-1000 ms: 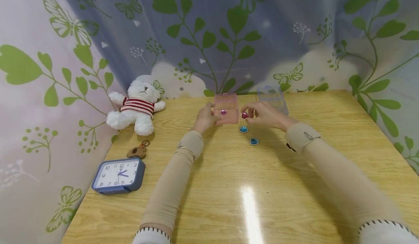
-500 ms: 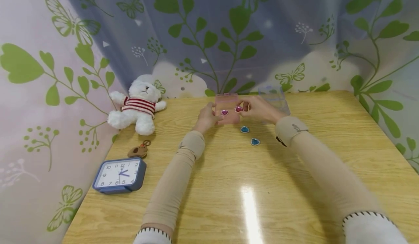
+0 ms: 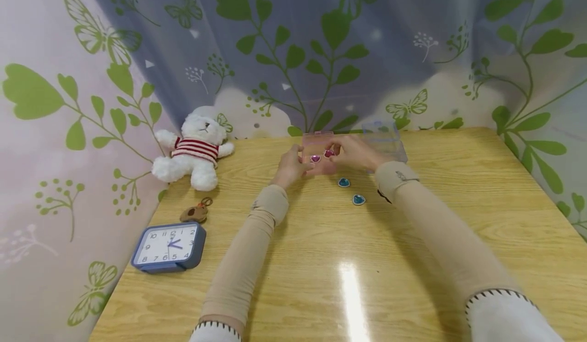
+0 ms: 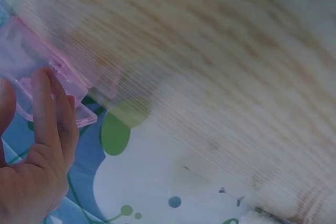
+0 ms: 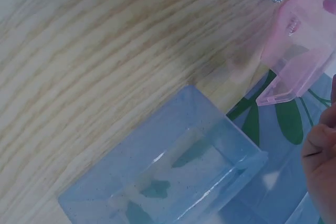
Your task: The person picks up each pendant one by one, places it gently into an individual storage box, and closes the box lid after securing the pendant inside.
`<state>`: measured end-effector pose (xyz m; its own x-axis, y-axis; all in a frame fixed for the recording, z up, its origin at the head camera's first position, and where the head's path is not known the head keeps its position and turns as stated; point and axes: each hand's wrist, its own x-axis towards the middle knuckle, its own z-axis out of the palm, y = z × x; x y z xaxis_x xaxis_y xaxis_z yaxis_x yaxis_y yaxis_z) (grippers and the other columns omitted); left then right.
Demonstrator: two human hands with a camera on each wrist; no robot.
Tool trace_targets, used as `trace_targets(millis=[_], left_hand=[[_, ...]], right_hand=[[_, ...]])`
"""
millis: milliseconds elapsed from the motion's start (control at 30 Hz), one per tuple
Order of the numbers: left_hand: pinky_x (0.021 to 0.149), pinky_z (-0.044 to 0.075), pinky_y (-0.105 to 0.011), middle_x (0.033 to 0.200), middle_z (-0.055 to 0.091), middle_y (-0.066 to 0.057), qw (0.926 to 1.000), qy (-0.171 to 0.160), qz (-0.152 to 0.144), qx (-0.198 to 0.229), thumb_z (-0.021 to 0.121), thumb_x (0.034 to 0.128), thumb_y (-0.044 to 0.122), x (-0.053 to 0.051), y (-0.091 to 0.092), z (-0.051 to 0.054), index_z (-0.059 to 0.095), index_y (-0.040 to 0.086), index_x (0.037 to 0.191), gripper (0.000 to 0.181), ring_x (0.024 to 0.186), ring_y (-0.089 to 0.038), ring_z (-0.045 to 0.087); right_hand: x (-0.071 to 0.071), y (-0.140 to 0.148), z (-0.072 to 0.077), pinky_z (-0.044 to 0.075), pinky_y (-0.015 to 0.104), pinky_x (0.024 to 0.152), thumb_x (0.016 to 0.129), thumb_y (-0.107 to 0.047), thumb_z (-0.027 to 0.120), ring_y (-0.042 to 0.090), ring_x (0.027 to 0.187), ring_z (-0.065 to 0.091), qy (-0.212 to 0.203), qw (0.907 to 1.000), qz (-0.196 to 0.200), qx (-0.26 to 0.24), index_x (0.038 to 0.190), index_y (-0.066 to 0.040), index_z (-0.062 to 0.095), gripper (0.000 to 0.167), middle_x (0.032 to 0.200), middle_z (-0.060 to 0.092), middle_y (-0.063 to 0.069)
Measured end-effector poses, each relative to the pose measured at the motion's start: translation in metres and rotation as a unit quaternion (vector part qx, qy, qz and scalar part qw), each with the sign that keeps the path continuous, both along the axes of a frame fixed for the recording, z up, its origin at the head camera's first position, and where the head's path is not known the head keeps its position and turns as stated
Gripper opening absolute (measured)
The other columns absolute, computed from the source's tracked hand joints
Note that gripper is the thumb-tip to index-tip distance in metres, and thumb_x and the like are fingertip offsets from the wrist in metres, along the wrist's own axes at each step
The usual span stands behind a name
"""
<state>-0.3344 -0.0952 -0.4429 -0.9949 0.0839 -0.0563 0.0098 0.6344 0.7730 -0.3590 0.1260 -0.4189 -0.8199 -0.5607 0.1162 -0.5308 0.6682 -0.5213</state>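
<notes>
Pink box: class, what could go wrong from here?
The red gem, pinched in the right grip, could slip and strike the pink gem inside the pink box.

The blue box stands close to the right grip, so it might get knocked.

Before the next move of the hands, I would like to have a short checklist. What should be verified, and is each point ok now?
1. Lid of the pink box raised: ok.
2. Left hand at the left side of the pink box: ok.
3. Red gem resting on the box floor: cannot tell; the view does not settle contact.
4. Right hand free for another gem: not ok, it pinches the red gem.
5. Pink gem inside the pink box: ok.
6. Blue gems put into a box: not ok, both lie on the table.
</notes>
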Motion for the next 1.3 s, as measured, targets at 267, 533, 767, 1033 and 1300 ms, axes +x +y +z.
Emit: trace_targets(millis=[267,533,767,1033,1300], left_hand=[[0.063,0.048,-0.021,0.108,0.068,-0.020,1.0000,-0.001,0.001,-0.003,0.079,0.0955,0.014,0.001,0.001,0.001,0.046,0.002,0.151,0.065,0.074,-0.017,0.063],[0.062,0.049,-0.020,0.110,0.068,-0.019,1.0000,-0.002,0.004,-0.006,0.079,0.0954,0.014,0.000,0.001,0.002,0.047,0.002,0.151,0.065,0.078,-0.021,0.069],[0.064,0.049,-0.020,0.106,0.068,-0.018,0.9999,0.005,0.004,-0.008,0.079,0.0957,0.015,-0.001,0.001,0.000,0.047,0.002,0.150,0.064,0.072,-0.015,0.062],[0.065,0.050,-0.020,0.108,0.068,-0.020,0.9999,-0.004,0.002,0.012,0.077,0.0968,0.013,0.001,0.002,0.000,0.046,0.002,0.151,0.064,0.072,-0.014,0.061],[0.065,0.050,-0.020,0.111,0.070,-0.020,1.0000,-0.002,0.006,0.003,0.078,0.0961,0.013,0.000,0.001,0.000,0.046,0.002,0.151,0.064,0.074,-0.016,0.064]], right_hand=[[-0.007,-0.005,-0.006,0.054,0.046,0.089,0.093,-0.014,0.073,0.026,0.097,0.066,0.021,0.9996,-0.004,0.019,0.121,-0.010,0.073,0.028,0.103,0.072,0.008],[-0.011,-0.009,-0.005,0.054,0.047,0.087,0.095,-0.017,0.075,0.027,0.097,0.065,0.019,0.9992,-0.010,0.035,0.123,-0.011,0.074,0.028,0.107,0.073,0.009],[-0.017,-0.008,-0.007,0.053,0.048,0.091,0.095,-0.014,0.074,0.030,0.102,0.065,-0.005,0.9996,-0.002,0.029,0.125,-0.008,0.074,0.031,0.109,0.073,0.012],[-0.024,-0.005,-0.005,0.052,0.052,0.096,0.096,-0.013,0.070,0.036,0.110,0.063,-0.036,0.9985,0.021,0.036,0.124,-0.002,0.073,0.030,0.116,0.070,0.019],[-0.027,-0.007,-0.006,0.051,0.051,0.093,0.101,-0.015,0.068,0.035,0.109,0.060,-0.057,0.9974,0.029,0.032,0.129,-0.001,0.071,0.031,0.120,0.067,0.021]])
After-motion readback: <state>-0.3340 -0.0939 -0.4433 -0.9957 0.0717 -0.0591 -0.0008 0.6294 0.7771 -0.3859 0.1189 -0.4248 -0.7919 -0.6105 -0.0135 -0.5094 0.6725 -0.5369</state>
